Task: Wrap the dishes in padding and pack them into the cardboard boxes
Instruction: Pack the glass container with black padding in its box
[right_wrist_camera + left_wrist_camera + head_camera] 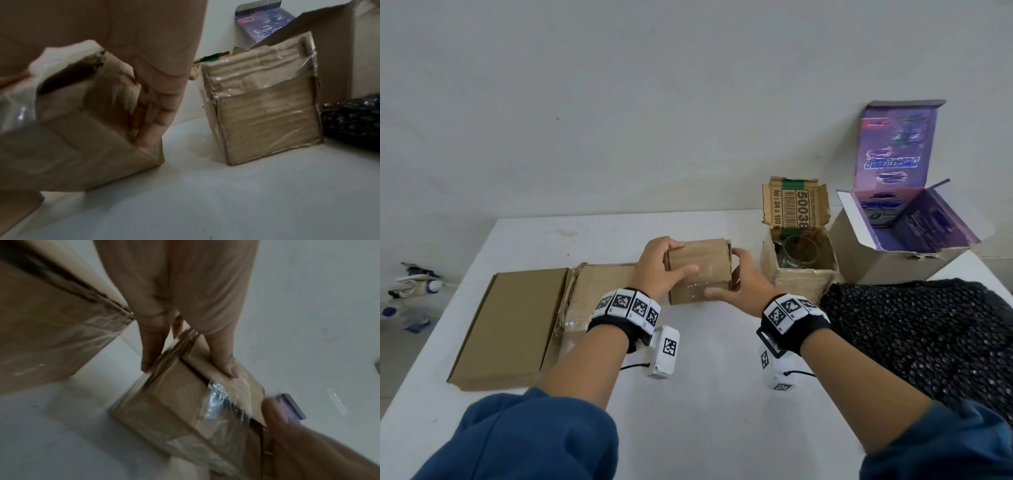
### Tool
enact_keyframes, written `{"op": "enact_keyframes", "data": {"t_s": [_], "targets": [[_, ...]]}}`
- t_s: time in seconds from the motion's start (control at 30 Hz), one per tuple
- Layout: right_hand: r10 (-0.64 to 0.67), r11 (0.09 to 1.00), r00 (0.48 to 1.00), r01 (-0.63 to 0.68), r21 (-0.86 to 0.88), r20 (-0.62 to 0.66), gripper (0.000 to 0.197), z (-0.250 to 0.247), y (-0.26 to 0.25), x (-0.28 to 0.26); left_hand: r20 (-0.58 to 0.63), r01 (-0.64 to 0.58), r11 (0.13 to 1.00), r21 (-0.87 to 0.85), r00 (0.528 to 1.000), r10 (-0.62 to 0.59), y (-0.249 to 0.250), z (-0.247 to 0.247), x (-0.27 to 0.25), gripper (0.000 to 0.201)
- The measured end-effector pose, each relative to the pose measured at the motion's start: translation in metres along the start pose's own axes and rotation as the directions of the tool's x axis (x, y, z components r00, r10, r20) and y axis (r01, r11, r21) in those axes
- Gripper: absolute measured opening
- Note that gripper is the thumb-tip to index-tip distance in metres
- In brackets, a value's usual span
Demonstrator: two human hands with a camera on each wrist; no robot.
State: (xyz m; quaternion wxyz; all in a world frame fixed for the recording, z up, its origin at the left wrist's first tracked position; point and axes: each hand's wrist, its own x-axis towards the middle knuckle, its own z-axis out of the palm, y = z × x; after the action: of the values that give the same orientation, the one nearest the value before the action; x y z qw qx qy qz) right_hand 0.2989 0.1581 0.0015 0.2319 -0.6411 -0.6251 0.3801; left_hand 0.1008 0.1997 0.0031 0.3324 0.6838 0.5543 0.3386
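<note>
On the left of the white table [688,394] lie 2 cardboard pieces: a flat brown mailer [510,325] and, touching its right edge, a taped flat carton [599,291]; neither holds a dish as far as can be seen.

At the centre both hands clasp 1 small closed box [700,270]. The left hand [659,265] curls over its left end, thumb across the top, and the right hand [743,282] wraps the right end, thumb along the front edge. The wrist views are blurred, but clear tape seems to cross its seam, so it is probably already packed and sealed.

Right of it stands 1 open brown box [801,277] with 1 glass jar [798,251] lying inside, bare, with no padding round it that I can see. Further right, 1 open purple box [900,240] looks unfilled.

In front of those 2 boxes, 1 sheet of black bubble wrap [928,335] lies spread on the table.

By my reading, 1 box is done; the jar looks not yet wrapped, and other boxes wait unfilled.
</note>
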Motion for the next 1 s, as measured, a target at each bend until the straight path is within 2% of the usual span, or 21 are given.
{"op": "enact_keyframes", "data": {"t_s": [0.1, 0.27, 0.43, 0.5, 0.57, 0.63, 0.7, 0.77, 0.87, 0.9, 1.0], "targets": [[0.001, 0.998, 1.0, -0.001, -0.063, 0.004, 0.091, 0.0, -0.001, -0.012, 0.008, -0.049, 0.998, 0.042, 0.999, 0.048, -0.001, 0.002, -0.023, 0.056], [0.031, 0.988, 0.999, -0.027, -0.154, 0.023, 0.072, 0.003, 0.004, -0.035, 0.056, 0.008, 0.989, 0.148, 0.998, -0.016, 0.006, 0.014, -0.058, 0.064], [0.03, 0.98, 0.981, 0.008, -0.197, 0.19, 0.059, -0.025, 0.013, -0.064, 0.019, 0.09, 0.945, 0.314, 0.995, -0.101, 0.009, 0.034, -0.084, 0.062], [0.028, 0.974, 0.976, 0.022, -0.227, 0.214, 0.054, -0.045, 0.024, -0.076, 0.0, 0.114, 0.926, 0.359, 0.993, -0.122, 0.014, 0.041, -0.089, 0.061], [0.016, 0.965, 0.977, 0.04, -0.26, 0.212, 0.05, -0.07, 0.037, -0.089, -0.011, 0.124, 0.882, 0.455, 0.991, -0.134, 0.022, 0.048, -0.092, 0.062], [0.021, 0.958, 0.975, 0.044, -0.282, 0.223, 0.046, -0.099, 0.051, -0.104, -0.029, 0.123, 0.775, 0.619, 0.991, -0.134, 0.034, 0.06, -0.093, 0.063], [0.029, 0.951, 0.978, 0.036, -0.306, 0.207, 0.043, -0.13, 0.068, -0.119, -0.068, 0.134, 0.709, 0.693, 0.99, -0.121, 0.052, 0.078, -0.094, 0.06], [0.04, 0.955, 0.988, 0.007, -0.298, 0.152, 0.038, -0.16, 0.092, -0.133, -0.083, 0.099, 0.746, 0.659, 0.995, -0.06, 0.076, 0.105, -0.098, 0.055], [0.097, 0.951, 0.994, -0.077, -0.3, 0.053, 0.027, -0.199, 0.131, -0.156, -0.023, -0.021, 0.909, 0.416, 0.999, 0.034, 0.116, 0.158, -0.113, 0.037], [0.124, 0.942, 0.992, -0.11, -0.317, 0.024, 0.022, -0.21, 0.143, -0.164, 0.024, -0.023, 0.935, 0.355, 1.0, 0.015, 0.13, 0.178, -0.119, 0.031], [0.213, 0.901, 0.977, -0.194, -0.388, 0.006, 0.013, -0.231, 0.179, -0.188, 0.184, 0.069, 0.959, 0.276, 0.975, -0.124, 0.163, 0.234, -0.138, 0.019]]}}
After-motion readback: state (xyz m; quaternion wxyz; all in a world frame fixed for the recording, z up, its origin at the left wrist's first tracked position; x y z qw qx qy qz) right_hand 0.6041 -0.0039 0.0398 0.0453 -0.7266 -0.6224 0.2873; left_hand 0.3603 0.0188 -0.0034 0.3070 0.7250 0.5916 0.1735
